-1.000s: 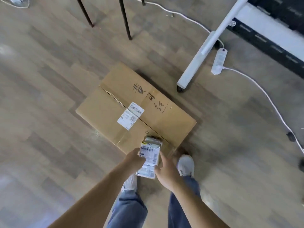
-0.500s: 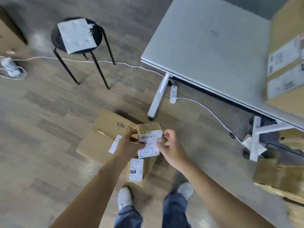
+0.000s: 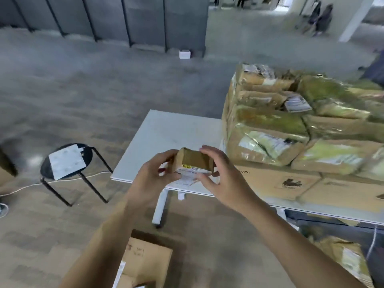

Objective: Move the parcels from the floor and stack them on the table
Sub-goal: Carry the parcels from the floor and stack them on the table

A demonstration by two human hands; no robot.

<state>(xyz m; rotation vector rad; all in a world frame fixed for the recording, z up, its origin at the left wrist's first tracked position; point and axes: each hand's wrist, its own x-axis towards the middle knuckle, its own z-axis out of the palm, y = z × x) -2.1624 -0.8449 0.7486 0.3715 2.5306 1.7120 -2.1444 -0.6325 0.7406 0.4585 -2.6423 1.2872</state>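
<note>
Black stool (image 3: 87, 154) left, white sheet (image 3: 67, 161) on seat; white cable (image 3: 20, 189) passing beneath; grey partitions (image 3: 145, 19) behind; far blurred figures (image 3: 322, 17), possibly people.

Single head-worn camera.
Faces forward and down, close above the left hand (image 3: 152, 176) and right hand (image 3: 223, 180); table (image 3: 166, 132) just beyond.
</note>
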